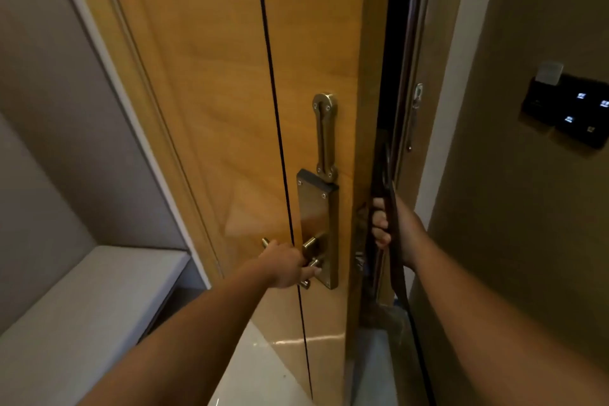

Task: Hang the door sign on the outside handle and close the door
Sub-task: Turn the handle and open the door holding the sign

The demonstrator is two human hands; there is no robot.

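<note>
tall honey-coloured wooden door (211,109) is ajar, gap at its 3 o'clock edge. brushed brass lock plate (318,231) sits low near that edge, swing-bar guard (325,137) at 12 o'clock from it. left hand (290,265) has fingers curled tight round the inside brass lever handle (311,262). right hand (392,227) reaches through the gap, fingers wrapped on the dark brown flat door sign (397,260), seen edge-on, long and narrow. sign looks light, thin, slightly flexible; best held near its top loop. outside handle is hidden; hang not confirmed.
</note>
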